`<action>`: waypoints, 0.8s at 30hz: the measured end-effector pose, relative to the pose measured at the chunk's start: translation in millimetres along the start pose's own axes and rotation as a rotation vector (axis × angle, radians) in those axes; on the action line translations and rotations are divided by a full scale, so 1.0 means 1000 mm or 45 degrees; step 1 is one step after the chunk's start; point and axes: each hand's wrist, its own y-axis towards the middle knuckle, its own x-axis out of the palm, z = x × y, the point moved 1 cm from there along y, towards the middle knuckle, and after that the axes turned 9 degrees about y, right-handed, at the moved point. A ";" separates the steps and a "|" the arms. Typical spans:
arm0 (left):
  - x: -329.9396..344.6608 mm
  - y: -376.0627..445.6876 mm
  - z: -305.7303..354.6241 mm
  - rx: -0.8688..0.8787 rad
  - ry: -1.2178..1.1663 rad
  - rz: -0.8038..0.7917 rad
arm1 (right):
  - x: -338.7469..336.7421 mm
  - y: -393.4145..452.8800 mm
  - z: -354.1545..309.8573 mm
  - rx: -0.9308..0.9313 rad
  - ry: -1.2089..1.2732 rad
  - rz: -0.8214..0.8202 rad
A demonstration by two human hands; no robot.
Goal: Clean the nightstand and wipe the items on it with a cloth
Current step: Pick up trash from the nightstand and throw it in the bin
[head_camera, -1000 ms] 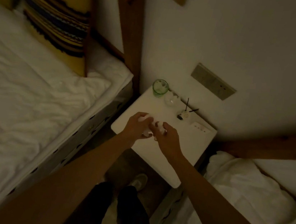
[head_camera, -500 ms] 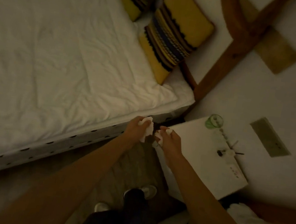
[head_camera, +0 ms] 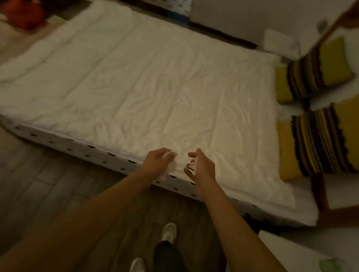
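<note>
My left hand [head_camera: 156, 159] grips a crumpled white cloth [head_camera: 170, 169] over the near edge of the bed. My right hand [head_camera: 202, 166] is just to its right, fingers loosely curled around a small white piece [head_camera: 192, 166] in the palm. The two hands are a little apart. The white nightstand [head_camera: 290, 260] shows only as a corner at the bottom right, well away from both hands. A green glass [head_camera: 334, 271] stands on it, blurred. The other items on the nightstand are out of view.
A white-covered bed [head_camera: 135, 84] fills the middle. Two yellow striped cushions [head_camera: 334, 133] [head_camera: 312, 71] lie at its right end by a wooden frame. Dark wooden floor [head_camera: 19, 183] lies under my feet [head_camera: 169, 231]. A red object [head_camera: 21, 10] sits far left.
My view has swung left from the nightstand to the bed. Both hands have left the nightstand top and now hang over the bed edge, slightly further apart, with the cloth still in the left.
</note>
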 end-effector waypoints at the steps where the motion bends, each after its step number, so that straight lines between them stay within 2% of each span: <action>1: -0.022 0.003 -0.003 -0.006 -0.041 0.064 | 0.027 0.001 -0.002 0.010 -0.023 -0.049; 10: -0.203 0.045 -0.032 -0.222 -0.450 0.500 | 0.242 0.011 0.004 0.042 -0.224 -0.452; 18: -0.354 0.087 -0.051 -0.259 -0.608 0.796 | 0.427 0.017 0.015 0.231 -0.258 -0.766; 24: -0.466 0.088 -0.101 -0.379 -0.802 1.081 | 0.557 -0.009 0.042 0.354 -0.409 -0.954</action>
